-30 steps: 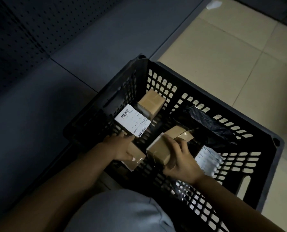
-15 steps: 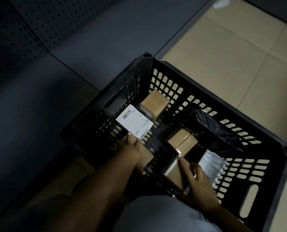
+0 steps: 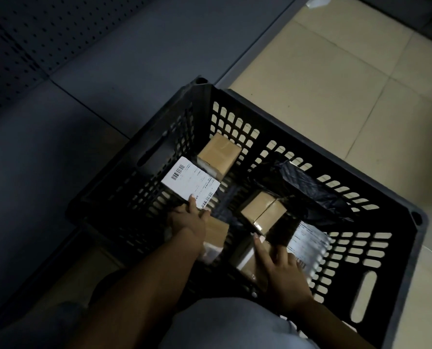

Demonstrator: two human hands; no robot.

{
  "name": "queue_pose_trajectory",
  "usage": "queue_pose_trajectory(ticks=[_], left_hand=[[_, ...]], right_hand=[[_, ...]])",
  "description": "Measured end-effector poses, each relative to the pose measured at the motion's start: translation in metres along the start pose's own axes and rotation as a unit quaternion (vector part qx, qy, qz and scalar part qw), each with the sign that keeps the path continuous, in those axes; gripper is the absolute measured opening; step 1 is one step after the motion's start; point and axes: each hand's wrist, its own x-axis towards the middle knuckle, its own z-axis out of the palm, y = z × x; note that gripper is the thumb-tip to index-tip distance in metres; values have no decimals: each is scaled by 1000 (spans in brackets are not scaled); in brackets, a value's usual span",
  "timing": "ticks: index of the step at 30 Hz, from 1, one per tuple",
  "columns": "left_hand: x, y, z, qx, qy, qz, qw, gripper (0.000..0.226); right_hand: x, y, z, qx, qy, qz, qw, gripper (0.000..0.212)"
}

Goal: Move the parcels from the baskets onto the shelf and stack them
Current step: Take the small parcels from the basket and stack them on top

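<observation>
A black slotted basket (image 3: 280, 127) stands on the floor with several parcels inside. My left hand (image 3: 188, 220) grips a small brown parcel (image 3: 216, 235) near the basket's left wall, its forefinger touching a white-labelled parcel (image 3: 191, 182). My right hand (image 3: 283, 270) lies with fingers spread over another brown parcel (image 3: 246, 260) by the near wall and holds it. Loose in the basket are a brown box (image 3: 220, 154) in the far corner, a taped brown box (image 3: 264, 212) in the middle, a black bag parcel (image 3: 305, 190) and a white-labelled parcel (image 3: 308, 243).
A dark grey shelf board (image 3: 46, 159) with a perforated back panel (image 3: 33, 39) runs along the left, right beside the basket. Beige floor tiles (image 3: 335, 84) spread to the right. My grey-clad knee (image 3: 230, 323) fills the bottom edge.
Both hands have drawn back towards the near side of the basket. The right hand's parcel has dropped lower, which uncovers the taped brown box in the middle.
</observation>
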Motion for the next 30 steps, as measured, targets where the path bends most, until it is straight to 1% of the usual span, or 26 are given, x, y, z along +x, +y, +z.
queue_pose_trajectory(ticks=[2,4,6,7,8,10,12,14,17,19,21,22,24,25,27,28,30], left_hand=[[-5,-1,-4,-8,25,12,1000,109],[-12,-5,-10,-47,53,16,997,107],[-19,-14,-17,-147,82,20,986,100],[-20,-21,-20,-209,95,20,973,99],[-21,-29,-24,-269,102,19,958,99],[-21,-47,-29,-362,107,17,926,102],[-18,-62,-31,-423,119,5,898,103],[-13,-73,-29,-454,140,-27,880,96],[-4,-79,-24,-460,190,-94,862,81],[0,-77,-25,-459,228,-108,852,70],[1,-71,-26,-426,265,-101,859,59],[0,-67,-26,-401,277,-94,868,61],[-2,-59,-24,-351,286,-70,889,71],[-3,-56,-23,-336,286,-58,895,71],[-5,-55,-24,-340,282,-40,896,63],[-6,-55,-24,-352,272,-32,895,66],[-8,-57,-22,-361,236,-11,902,93]], right_hand=[[0,1,-6,4,-39,2,999,99],[1,2,-15,-13,-56,1,998,103],[0,2,-24,14,-69,7,997,106],[-1,2,-29,35,-69,8,997,108],[-2,1,-33,59,-58,6,997,110],[-5,-2,-48,111,-12,-6,994,117],[-8,-8,-64,155,38,-29,987,119],[-8,-13,-79,175,90,-51,979,116],[0,-18,-89,181,160,-62,968,114],[10,-19,-88,157,184,-50,969,115],[21,-17,-80,137,186,-29,973,114],[26,-15,-76,131,181,-20,975,113],[34,-12,-65,116,168,-11,979,110],[37,-10,-59,110,158,-5,981,109],[41,-7,-50,104,140,8,985,107],[43,-6,-47,95,136,7,986,106],[48,-5,-44,90,140,-6,986,105]])
